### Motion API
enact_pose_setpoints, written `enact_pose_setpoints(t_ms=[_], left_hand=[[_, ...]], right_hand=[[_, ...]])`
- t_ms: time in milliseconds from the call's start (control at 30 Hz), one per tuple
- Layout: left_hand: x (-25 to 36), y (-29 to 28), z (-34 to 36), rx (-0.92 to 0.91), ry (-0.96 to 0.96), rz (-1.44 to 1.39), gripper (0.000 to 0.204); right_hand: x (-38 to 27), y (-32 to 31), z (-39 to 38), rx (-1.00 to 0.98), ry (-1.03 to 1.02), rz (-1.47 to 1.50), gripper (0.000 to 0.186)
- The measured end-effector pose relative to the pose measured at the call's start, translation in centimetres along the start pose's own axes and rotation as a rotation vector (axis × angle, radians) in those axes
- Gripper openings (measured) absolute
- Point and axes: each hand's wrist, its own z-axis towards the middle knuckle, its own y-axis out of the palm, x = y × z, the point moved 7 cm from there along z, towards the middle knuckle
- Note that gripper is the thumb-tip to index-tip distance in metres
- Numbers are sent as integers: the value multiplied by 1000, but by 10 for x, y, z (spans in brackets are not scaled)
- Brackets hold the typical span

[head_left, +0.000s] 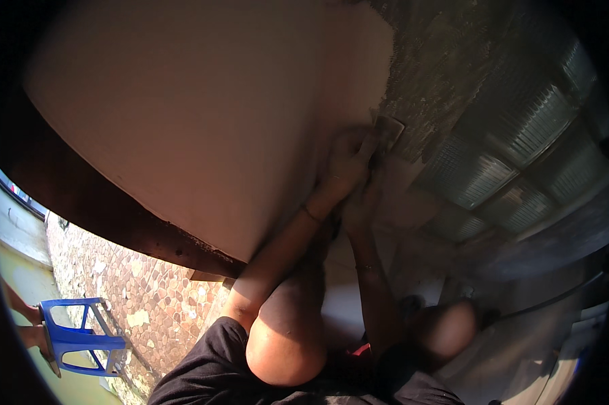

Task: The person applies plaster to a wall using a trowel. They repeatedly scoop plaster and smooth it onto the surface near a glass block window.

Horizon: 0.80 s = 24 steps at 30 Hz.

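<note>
In front of me, a scraper with a flat, broad blade (390,131) is against the wall, at the border between a smooth pale coat (223,115) and a rough dark surface (439,74). My left hand (350,156) is closed close behind the blade, its fingers curled around the tool. Just below it, my right hand (362,199) appears closed around the handle. Shade and motion blur hide much of both hands' fingers. A thin band circles each wrist.
Ribbed glass blocks (476,179) fill the right side of the wall. My bare knee (287,347) rises below my left arm. At lower left, a blue plastic stool (85,337) stands by stone paving (142,283), with another person's legs (31,324) beside it.
</note>
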Motion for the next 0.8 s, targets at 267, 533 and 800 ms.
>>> enact_pose_setpoints(t_ms=[267, 533, 800], left_hand=[[-9, 0, 0, -89, -228, 107, 54], [-1, 4, -4, -142, -389, 79, 68], [-18, 4, -5, -200, -500, -42, 71]], right_hand=[[-8, 1, 4, 13, -141, 24, 51], [-13, -3, 3, 55, -121, -30, 48], [-19, 1, -2, 52, 16, 37, 45]])
